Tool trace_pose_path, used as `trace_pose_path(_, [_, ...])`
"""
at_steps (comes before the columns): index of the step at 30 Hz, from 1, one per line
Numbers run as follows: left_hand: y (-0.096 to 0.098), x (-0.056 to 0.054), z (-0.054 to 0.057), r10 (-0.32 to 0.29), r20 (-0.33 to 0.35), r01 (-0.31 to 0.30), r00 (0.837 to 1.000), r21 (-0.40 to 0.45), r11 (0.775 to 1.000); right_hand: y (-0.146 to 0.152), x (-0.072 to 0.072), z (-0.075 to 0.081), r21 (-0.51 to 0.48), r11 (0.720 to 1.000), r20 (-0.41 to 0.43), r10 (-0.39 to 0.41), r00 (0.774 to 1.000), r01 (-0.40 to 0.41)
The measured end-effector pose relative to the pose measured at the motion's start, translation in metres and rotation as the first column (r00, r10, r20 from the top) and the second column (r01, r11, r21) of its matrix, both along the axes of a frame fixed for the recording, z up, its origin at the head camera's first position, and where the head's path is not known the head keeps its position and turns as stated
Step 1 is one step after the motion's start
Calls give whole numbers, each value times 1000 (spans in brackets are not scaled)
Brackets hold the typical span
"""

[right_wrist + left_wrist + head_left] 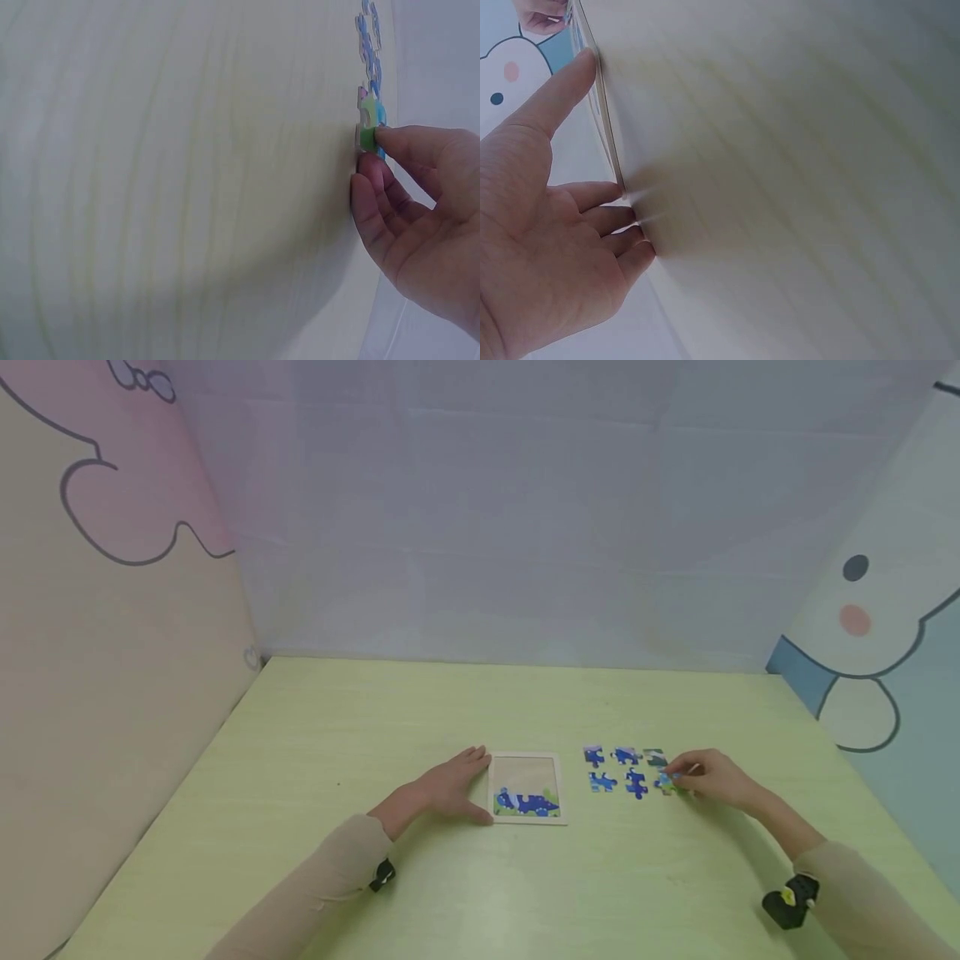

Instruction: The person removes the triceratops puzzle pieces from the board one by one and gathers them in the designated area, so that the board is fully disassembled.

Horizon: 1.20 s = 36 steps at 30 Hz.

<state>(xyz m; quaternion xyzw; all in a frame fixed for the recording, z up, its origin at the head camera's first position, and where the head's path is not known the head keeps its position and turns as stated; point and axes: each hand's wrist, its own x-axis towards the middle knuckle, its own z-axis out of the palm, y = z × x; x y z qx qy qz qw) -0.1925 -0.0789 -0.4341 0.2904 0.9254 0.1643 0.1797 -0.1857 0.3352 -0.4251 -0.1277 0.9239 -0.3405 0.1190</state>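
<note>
My left hand (452,785) rests at the left side of a square wooden puzzle frame (563,793), thumb near its lower corner and fingers at the upper one. Those fingers (600,219) look extended in the left wrist view. Joined pieces of a blue dinosaur picture (525,803) fill the bottom of the frame; bare wood shows above. To the right, my right hand (712,777) pinches a green and blue puzzle piece (367,135) at the end of the lower row, with the thumb on its face. The other fingers curl beside it, partly hiding the piece.
Several loose puzzle pieces lie in two rows between frame and right hand, among them a dark blue one (636,783) and a greenish one (655,757). The pale table (360,710) meets a cloth backdrop (480,543) behind and printed panels at both sides.
</note>
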Motion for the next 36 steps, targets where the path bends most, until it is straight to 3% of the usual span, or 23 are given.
trace_pose_path(12, [-1,0,-2,8,4,-8,1000,-16,1000,2,-2,-3,1,1000,5,-2,1000,2])
trace_pose_path(19, [-1,0,0,12,4,-12,1000,-20,1000,-6,-2,7,-2,1000,-58,28,998,-28])
trace_pose_path(26, [-2,0,2,21,9,-20,1000,-17,1000,-49,-5,13,7,996,-153,90,984,-90])
trace_pose_path(36, [-2,0,3,21,22,-21,1000,1,1000,-137,-4,6,-88,976,-152,183,971,-198])
